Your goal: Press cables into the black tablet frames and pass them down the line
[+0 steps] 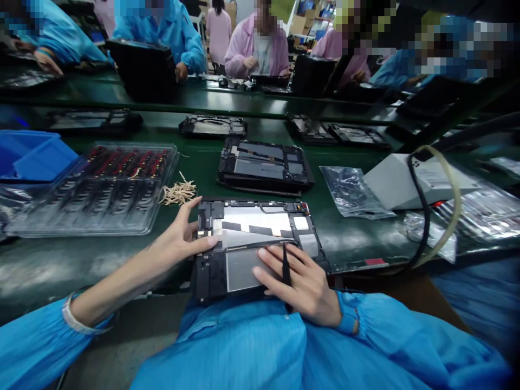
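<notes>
A tablet with its back off [252, 273] lies before me at the bench's near edge, its grey battery cells and black strips exposed. My left hand [184, 233] grips its left edge, thumb on top and the other fingers partly hidden at the side. Over the lower right cells rests my right hand [300, 281], fingertips touching the surface. Black tweezers [286, 265] are held between its fingers, pointing up toward the tablet's middle; their lower end is hidden by the hand.
Beyond it sit stacked open tablets [266, 165]. Left are a clear tray of small parts [95, 187], thin tan strips [181, 190] and a blue bin [34, 154]. Right are a plastic bag [351, 189], a grey sloped device [410, 179] and cables [426, 216]. Co-workers sit across the line.
</notes>
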A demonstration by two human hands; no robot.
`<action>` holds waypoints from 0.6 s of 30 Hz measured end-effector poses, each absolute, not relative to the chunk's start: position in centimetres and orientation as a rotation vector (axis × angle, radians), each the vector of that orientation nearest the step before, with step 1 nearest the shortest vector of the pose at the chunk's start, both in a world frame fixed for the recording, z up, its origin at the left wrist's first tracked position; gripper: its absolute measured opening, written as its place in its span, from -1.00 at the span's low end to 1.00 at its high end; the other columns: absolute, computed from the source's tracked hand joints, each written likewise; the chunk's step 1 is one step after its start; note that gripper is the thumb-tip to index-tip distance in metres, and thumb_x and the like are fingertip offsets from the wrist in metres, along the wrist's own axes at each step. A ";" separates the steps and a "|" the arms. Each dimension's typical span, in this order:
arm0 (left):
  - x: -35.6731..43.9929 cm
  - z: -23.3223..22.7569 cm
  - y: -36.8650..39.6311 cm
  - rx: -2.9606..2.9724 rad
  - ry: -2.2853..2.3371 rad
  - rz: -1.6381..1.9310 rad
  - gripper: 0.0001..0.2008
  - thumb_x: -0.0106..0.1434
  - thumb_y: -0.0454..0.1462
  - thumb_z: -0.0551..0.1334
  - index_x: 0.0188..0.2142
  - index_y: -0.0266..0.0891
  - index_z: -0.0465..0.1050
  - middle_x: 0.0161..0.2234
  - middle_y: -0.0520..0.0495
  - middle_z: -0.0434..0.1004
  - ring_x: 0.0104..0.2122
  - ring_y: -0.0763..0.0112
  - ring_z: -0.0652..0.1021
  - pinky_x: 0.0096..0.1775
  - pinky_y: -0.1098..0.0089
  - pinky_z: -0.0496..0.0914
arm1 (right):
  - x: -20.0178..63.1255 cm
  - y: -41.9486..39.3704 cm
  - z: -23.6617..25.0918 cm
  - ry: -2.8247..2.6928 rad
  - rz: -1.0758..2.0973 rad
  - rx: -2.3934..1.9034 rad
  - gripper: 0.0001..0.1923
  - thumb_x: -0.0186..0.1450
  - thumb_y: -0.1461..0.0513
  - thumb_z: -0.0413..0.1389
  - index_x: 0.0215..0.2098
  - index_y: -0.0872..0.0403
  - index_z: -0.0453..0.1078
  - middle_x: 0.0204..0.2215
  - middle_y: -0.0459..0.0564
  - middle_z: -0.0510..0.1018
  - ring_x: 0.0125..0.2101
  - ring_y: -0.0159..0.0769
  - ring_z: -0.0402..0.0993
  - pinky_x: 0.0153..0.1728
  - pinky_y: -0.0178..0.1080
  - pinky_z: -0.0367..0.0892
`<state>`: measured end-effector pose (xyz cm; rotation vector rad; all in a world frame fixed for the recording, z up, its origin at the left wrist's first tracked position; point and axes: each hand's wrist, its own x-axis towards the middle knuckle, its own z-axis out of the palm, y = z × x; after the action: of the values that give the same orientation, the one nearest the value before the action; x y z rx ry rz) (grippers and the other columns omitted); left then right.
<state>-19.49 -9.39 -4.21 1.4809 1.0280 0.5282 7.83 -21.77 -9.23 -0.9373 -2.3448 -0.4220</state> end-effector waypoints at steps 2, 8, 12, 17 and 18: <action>-19.0 -2.8 -9.7 1.371 0.993 0.653 0.00 0.15 -0.10 0.40 0.41 -0.01 -0.20 0.07 -0.22 0.55 -0.12 0.15 0.64 -0.17 0.33 0.58 | 8.5 -21.7 -7.6 -2.272 -0.318 -0.875 -0.67 0.42 0.19 0.14 0.10 0.14 0.48 0.09 0.23 0.56 0.15 -0.01 0.49 0.13 0.08 0.47; -20.7 1.9 -5.3 1.317 1.127 1.145 -0.30 0.06 -0.31 0.39 0.22 -0.07 0.36 0.00 -0.04 0.60 -0.18 0.24 0.65 -0.32 0.47 0.60 | 12.1 -12.0 2.0 -1.684 0.013 -1.022 -0.75 0.45 0.26 0.07 0.04 0.00 0.50 0.02 -0.01 0.60 0.09 -0.19 0.53 0.14 -0.10 0.47; -23.7 4.4 -0.1 1.480 0.990 1.545 -0.50 0.09 -0.47 0.29 0.06 -0.22 0.45 0.03 -0.03 0.57 0.03 0.24 0.57 0.09 0.24 0.55 | 12.8 3.5 4.1 -1.621 0.410 -1.354 -0.83 0.48 0.26 0.03 -0.05 0.12 0.44 -0.14 0.04 0.63 -0.14 -0.31 0.59 -0.17 -0.25 0.53; -28.8 5.4 5.7 1.288 1.089 1.768 -0.65 0.00 -0.55 0.27 -0.21 -0.28 0.42 -0.17 -0.01 0.60 -0.08 0.32 0.60 0.13 0.18 0.51 | 10.9 16.7 1.5 -1.707 0.506 -1.853 -0.72 0.47 0.18 0.08 0.05 0.19 0.40 -0.04 0.12 0.53 -0.12 -0.27 0.52 -0.09 -0.13 0.50; -29.7 5.4 6.7 1.235 1.113 1.792 -0.66 -0.03 -0.55 0.28 -0.25 -0.27 0.42 -0.21 0.00 0.59 -0.13 0.34 0.61 0.12 0.20 0.51 | 10.5 18.2 0.9 -1.737 0.520 -1.852 -0.67 0.46 0.14 0.10 0.09 0.19 0.39 0.00 0.12 0.50 -0.09 -0.24 0.51 -0.05 -0.09 0.49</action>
<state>-29.75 6.68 5.42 1.2346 1.1132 1.7922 10.52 18.18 0.87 -1.8517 -1.7373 0.5196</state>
